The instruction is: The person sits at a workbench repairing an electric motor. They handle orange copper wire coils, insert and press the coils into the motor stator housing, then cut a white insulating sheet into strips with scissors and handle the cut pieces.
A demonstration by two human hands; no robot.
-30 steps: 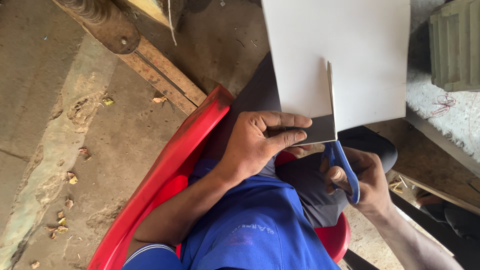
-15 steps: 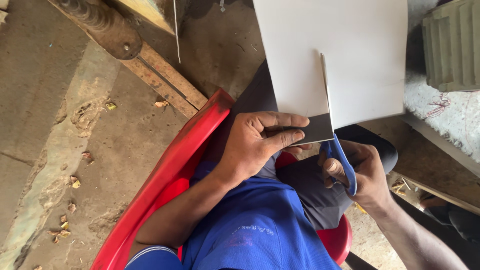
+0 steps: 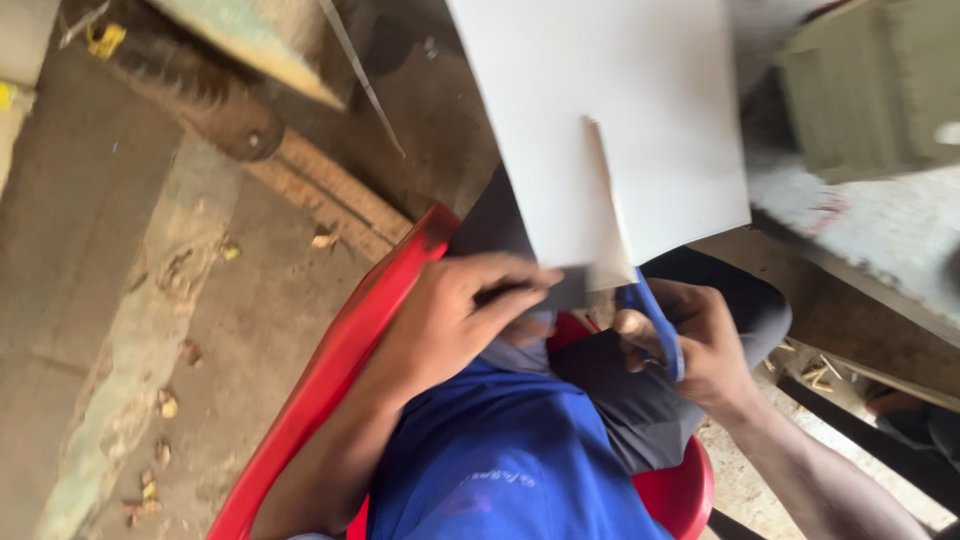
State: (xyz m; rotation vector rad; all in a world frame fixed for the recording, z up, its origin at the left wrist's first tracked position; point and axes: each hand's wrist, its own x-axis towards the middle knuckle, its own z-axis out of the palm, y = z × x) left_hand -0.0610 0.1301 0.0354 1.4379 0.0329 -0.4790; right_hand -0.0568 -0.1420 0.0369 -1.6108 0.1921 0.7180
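Observation:
A large white sheet (image 3: 600, 130) of paper or card stands up in front of me, with a cut running up from its lower edge. My left hand (image 3: 455, 320) pinches the sheet's lower edge, thumb on top. My right hand (image 3: 700, 345) grips blue-handled scissors (image 3: 655, 320) right below the cut; the blades are hidden behind the sheet. Both hands rest over my lap, above my blue shirt (image 3: 500, 460) and dark trousers.
I sit on a red plastic chair (image 3: 320, 390). A wooden plank (image 3: 330, 195) and a dark post base (image 3: 225, 115) lie at upper left on the dusty concrete floor. A grey-green crate (image 3: 870, 90) stands at upper right on a pale slab.
The view has swung and blurred, so sheet and hands sit further right and lower. The cut in the sheet reaches further up than before. Both hands keep their grips.

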